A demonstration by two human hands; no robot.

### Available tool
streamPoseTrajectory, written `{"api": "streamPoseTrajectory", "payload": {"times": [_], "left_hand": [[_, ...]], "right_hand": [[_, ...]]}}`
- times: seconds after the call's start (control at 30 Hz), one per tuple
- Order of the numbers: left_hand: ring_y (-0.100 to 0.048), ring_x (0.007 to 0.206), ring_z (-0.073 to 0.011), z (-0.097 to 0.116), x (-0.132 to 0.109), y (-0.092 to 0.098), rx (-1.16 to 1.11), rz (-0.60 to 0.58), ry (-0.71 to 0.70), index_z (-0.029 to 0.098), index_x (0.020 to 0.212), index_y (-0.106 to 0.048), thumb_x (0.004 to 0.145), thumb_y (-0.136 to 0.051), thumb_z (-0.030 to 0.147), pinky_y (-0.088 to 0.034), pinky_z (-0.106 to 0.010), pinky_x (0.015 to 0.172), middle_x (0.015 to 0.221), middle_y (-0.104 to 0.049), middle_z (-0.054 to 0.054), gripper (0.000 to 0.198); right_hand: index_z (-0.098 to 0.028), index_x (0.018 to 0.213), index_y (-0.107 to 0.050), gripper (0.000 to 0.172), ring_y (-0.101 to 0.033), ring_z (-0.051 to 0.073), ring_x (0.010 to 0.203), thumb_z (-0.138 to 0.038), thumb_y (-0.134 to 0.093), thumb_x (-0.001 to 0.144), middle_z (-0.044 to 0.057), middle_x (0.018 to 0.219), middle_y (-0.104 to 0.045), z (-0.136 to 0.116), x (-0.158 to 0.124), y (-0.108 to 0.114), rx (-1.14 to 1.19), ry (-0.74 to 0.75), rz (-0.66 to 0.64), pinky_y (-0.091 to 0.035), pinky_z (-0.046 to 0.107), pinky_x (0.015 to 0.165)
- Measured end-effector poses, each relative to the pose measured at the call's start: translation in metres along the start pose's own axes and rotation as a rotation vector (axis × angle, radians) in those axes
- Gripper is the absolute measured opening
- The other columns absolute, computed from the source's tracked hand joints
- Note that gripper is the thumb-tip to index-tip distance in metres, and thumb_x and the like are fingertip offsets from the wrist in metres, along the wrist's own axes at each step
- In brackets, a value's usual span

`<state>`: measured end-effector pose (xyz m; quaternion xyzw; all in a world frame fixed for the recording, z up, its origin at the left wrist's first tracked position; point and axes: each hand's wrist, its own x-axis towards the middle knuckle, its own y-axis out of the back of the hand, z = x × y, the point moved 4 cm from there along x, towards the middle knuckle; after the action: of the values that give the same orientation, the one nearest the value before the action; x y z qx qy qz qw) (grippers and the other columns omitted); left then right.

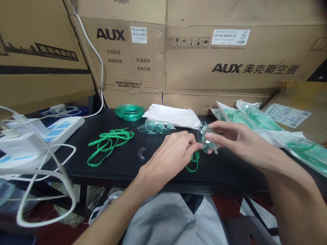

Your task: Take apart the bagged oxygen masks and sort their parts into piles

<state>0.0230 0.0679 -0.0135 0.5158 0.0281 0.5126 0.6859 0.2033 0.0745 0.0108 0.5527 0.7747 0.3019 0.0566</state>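
My right hand (236, 137) grips a clear, green-tinted oxygen mask (201, 128) above the black table. At the mask's near edge, my left hand (171, 148) is closed in a pinch, thumb reaching to the plastic. A green elastic strap (196, 163) hangs in a loop just below those fingers, its upper end hidden by them. Behind my left hand lie several more clear masks (155, 127), nested in a row. A tangle of green straps (108, 143) is on the left, with a few thin metal strips (141, 153) between it and my left hand.
Coiled green tubing (129, 113) and a white packet (173, 115) are at the back. On the right lie bagged masks with green tubing (252, 117). A white power strip (63, 129) with loose cables stands left. Cardboard boxes (189, 78) wall off the rear.
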Motion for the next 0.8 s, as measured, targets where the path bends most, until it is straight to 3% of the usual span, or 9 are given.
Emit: {"api": "streamPoseTrajectory", "payload": {"times": [0.1, 0.23, 0.3, 0.33, 0.4, 0.5, 0.57, 0.67, 0.8], "left_hand": [[-0.061, 0.082, -0.0175, -0.001, -0.002, -0.002, -0.004, -0.044, 0.010, 0.020, 0.077, -0.058, 0.106, -0.051, 0.037, -0.040, -0.031, 0.074, 0.084, -0.065, 0.000, 0.034], [-0.060, 0.080, -0.0174, -0.007, -0.002, 0.001, -0.030, -0.047, 0.059, 0.020, 0.074, -0.059, 0.105, -0.052, 0.040, -0.039, -0.031, 0.070, 0.083, -0.067, 0.000, 0.037], [-0.061, 0.079, -0.0179, -0.010, -0.001, 0.003, -0.052, -0.036, 0.086, 0.021, 0.075, -0.064, 0.103, -0.054, 0.042, -0.039, -0.031, 0.069, 0.083, -0.069, 0.000, 0.037], [-0.061, 0.079, -0.0181, -0.011, -0.001, 0.004, -0.063, -0.036, 0.095, 0.022, 0.077, -0.067, 0.103, -0.053, 0.044, -0.039, -0.031, 0.069, 0.082, -0.070, 0.000, 0.036], [-0.061, 0.076, -0.0181, -0.012, 0.000, 0.005, -0.077, -0.039, 0.114, 0.024, 0.082, -0.072, 0.103, -0.053, 0.045, -0.040, -0.032, 0.069, 0.079, -0.071, 0.001, 0.035], [-0.062, 0.069, -0.0169, -0.013, 0.001, 0.007, -0.103, -0.036, 0.149, 0.024, 0.087, -0.073, 0.101, -0.056, 0.041, -0.041, -0.030, 0.066, 0.073, -0.071, 0.002, 0.027], [-0.064, 0.069, -0.0165, -0.013, 0.001, 0.007, -0.129, -0.044, 0.158, 0.023, 0.088, -0.072, 0.099, -0.058, 0.035, -0.043, -0.030, 0.066, 0.074, -0.073, 0.003, 0.021], [-0.070, 0.076, -0.0175, -0.015, 0.002, 0.006, -0.178, -0.058, 0.168, 0.023, 0.090, -0.072, 0.099, -0.058, 0.031, -0.047, -0.028, 0.068, 0.081, -0.076, 0.001, 0.018], [-0.072, 0.080, -0.0186, -0.018, 0.003, 0.005, -0.197, -0.064, 0.181, 0.023, 0.089, -0.071, 0.099, -0.058, 0.033, -0.049, -0.029, 0.071, 0.082, -0.077, 0.001, 0.019]], "right_hand": [[-0.021, 0.092, -0.070, 0.033, -0.068, 0.020, 0.073, -0.053, -0.070, 0.091, 0.005, 0.087, -0.071, 0.009, 0.000, 0.024, -0.052, -0.030, 0.174, -0.053, 0.035, 0.078], [-0.020, 0.094, -0.069, 0.024, -0.064, 0.017, 0.064, -0.043, -0.070, 0.091, 0.009, 0.090, -0.072, 0.021, -0.019, 0.081, -0.330, -0.225, 0.841, -0.048, 0.038, 0.069], [-0.022, 0.098, -0.069, 0.026, -0.064, 0.018, 0.066, -0.046, -0.072, 0.089, 0.011, 0.095, -0.074, 0.019, -0.031, 0.097, -0.390, -0.264, 1.005, -0.046, 0.039, 0.067], [-0.023, 0.098, -0.070, 0.029, -0.064, 0.019, 0.069, -0.049, -0.073, 0.087, 0.011, 0.097, -0.074, 0.017, -0.034, 0.098, -0.382, -0.240, 0.972, -0.046, 0.039, 0.068], [-0.025, 0.096, -0.072, 0.034, -0.066, 0.022, 0.077, -0.056, -0.075, 0.085, 0.009, 0.094, -0.075, 0.012, -0.033, 0.089, -0.339, -0.165, 0.728, -0.047, 0.039, 0.072], [-0.025, 0.094, -0.071, 0.033, -0.068, 0.022, 0.083, -0.057, -0.072, 0.089, 0.006, 0.092, -0.074, 0.009, -0.022, 0.050, -0.145, -0.141, 0.282, -0.051, 0.036, 0.076], [-0.024, 0.095, -0.067, 0.031, -0.071, 0.022, 0.084, -0.055, -0.068, 0.093, 0.005, 0.093, -0.074, 0.011, -0.011, 0.022, 0.134, -0.153, 0.107, -0.056, 0.037, 0.080], [-0.024, 0.094, -0.064, 0.029, -0.074, 0.024, 0.085, -0.053, -0.068, 0.094, 0.004, 0.095, -0.073, 0.016, 0.004, -0.010, 0.383, -0.187, 0.012, -0.062, 0.043, 0.085], [-0.026, 0.091, -0.062, 0.025, -0.075, 0.024, 0.082, -0.049, -0.071, 0.093, 0.001, 0.090, -0.069, 0.024, 0.013, -0.027, 0.522, -0.238, 0.025, -0.066, 0.048, 0.084]]}}
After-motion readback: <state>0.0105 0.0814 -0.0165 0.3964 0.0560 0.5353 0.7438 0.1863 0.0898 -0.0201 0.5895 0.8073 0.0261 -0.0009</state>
